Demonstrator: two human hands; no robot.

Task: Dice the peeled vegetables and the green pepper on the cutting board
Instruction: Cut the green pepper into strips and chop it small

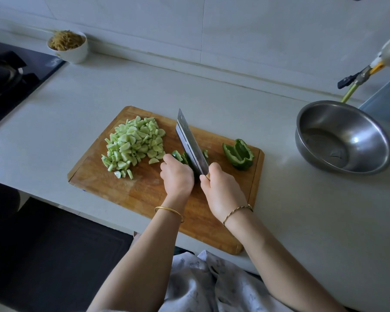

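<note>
Both bare forearms reach forward side by side, a thin bangle [169, 213] on each wrist. The left hand [178, 176] curls knuckles-up, holding down a green pepper strip [178, 155]; the right hand [221, 190] grips the handle of a cleaver [190, 143].

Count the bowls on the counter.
2: a white bowl of brownish shreds at the back left beside the stove, and a steel bowl right of the cutting board. None seems hidden.

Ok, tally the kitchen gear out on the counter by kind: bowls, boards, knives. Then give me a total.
Bowls: 2, a white bowl and a steel bowl
Boards: 1, the cutting board
Knives: 1, the cleaver, gripped by the right hand
Total: 4
</note>
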